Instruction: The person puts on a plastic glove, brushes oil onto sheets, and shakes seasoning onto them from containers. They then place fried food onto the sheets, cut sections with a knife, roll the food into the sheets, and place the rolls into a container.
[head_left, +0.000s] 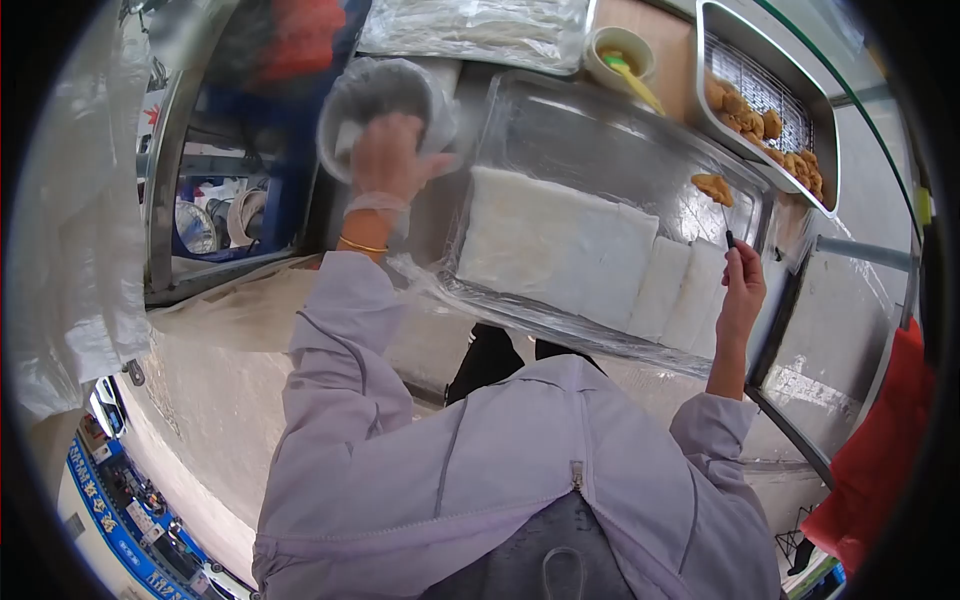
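My right hand grips the dark handle of a thin fork-like utensil. A golden-brown fried piece sits at the utensil's far tip, above the metal tray. My left hand, with clear plastic around its wrist, reaches into a round container lined with a plastic bag. Its thumb is stretched out to the right, while the fingertips are partly hidden inside. Between my hands, white flat sheets lie in the plastic-wrapped tray, with narrower folded white pieces at their right.
A deep metal pan at the upper right holds a wire rack and several fried pieces. Beside it stands a small cup with a green-and-yellow brush. Another plastic-covered tray lies at the back.
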